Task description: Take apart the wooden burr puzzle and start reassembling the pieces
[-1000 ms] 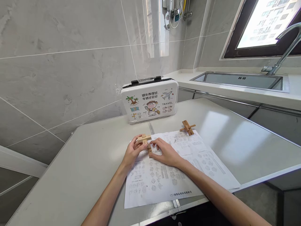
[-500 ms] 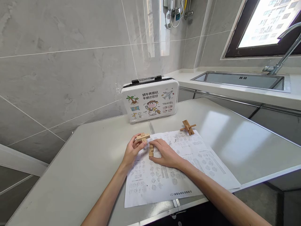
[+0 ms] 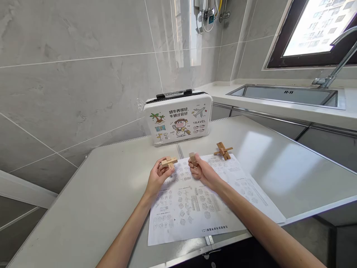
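Observation:
Over the far left part of a printed diagram sheet (image 3: 195, 223), my left hand (image 3: 157, 178) is closed on a cluster of crossed wooden puzzle pieces (image 3: 169, 162). To its right, my right hand (image 3: 203, 173) grips a single notched wooden puzzle piece (image 3: 193, 159), raised above the paper and tilted. The two held things are apart, with a gap of paper between them. Beyond the right hand, at the sheet's far edge, lies another assembled wooden cross (image 3: 223, 150) that neither hand touches.
A white cartoon-printed case (image 3: 178, 119) stands upright at the back of the pale table (image 3: 111, 201), against the tiled wall (image 3: 97, 93). A counter with a sink (image 3: 284, 97) and a faucet (image 3: 334, 70) is at the right.
My right hand has lifted the notched piece off the paper and moved it up and to the right, turning it. My left hand and its cluster have stayed nearly still.

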### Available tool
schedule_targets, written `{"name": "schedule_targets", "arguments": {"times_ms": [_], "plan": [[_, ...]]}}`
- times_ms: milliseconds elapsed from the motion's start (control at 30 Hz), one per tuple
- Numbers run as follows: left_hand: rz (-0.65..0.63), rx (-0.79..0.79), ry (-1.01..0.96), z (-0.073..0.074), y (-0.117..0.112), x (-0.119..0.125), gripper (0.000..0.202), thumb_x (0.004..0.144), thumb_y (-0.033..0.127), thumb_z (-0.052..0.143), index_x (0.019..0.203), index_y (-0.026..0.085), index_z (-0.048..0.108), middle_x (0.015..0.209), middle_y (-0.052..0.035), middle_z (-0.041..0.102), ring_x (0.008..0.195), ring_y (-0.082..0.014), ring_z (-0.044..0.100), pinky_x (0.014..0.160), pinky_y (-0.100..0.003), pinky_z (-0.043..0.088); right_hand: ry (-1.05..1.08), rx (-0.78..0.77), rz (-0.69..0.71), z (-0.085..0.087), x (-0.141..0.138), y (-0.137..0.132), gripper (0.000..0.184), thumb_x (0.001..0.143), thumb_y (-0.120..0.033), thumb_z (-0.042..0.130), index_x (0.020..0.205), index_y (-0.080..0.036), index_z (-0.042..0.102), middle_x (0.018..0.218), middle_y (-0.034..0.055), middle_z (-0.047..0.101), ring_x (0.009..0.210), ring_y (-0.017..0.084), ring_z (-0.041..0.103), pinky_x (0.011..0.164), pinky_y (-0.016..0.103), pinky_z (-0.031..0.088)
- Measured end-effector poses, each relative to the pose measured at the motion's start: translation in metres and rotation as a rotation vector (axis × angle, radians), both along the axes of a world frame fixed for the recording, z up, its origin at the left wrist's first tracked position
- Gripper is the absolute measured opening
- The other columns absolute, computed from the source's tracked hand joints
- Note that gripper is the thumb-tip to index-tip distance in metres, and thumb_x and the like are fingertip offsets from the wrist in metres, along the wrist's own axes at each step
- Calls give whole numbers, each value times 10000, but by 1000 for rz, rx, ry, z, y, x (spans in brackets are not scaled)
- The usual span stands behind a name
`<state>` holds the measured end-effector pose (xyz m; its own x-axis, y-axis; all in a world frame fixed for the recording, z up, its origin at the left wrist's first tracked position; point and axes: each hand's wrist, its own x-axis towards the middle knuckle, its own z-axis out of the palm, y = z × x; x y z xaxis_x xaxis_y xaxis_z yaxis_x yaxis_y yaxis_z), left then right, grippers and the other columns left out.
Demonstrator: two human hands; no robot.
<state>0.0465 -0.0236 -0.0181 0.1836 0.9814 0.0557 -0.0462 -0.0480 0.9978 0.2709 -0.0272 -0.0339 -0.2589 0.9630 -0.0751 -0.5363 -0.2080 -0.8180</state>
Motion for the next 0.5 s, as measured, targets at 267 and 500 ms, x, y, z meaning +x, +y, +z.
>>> {"name": "schedule_targets", "arguments": {"times_ms": [267, 500], "plan": [[110, 113, 110, -4, 0, 4, 630, 788, 377, 868, 1319, 259, 550, 1236, -84, 708, 1027, -205, 656, 940, -358, 522, -367, 138, -14, -12, -10, -4, 399, 967, -639, 552, 1007, -243, 565, 705, -73, 360, 541, 107, 313, 470, 231, 235], [153, 213, 200, -1, -3, 8, 622, 796, 398, 852, 1319, 266, 543, 1165, -65, 698, 918, -185, 644, 925, -359, 527, -786, 437, -129, -16, -14, -9, 321, 1041, -514, 480, 1169, -227, 543, 857, 7, 691, 778, 193, 623, 723, 320, 464]]}}
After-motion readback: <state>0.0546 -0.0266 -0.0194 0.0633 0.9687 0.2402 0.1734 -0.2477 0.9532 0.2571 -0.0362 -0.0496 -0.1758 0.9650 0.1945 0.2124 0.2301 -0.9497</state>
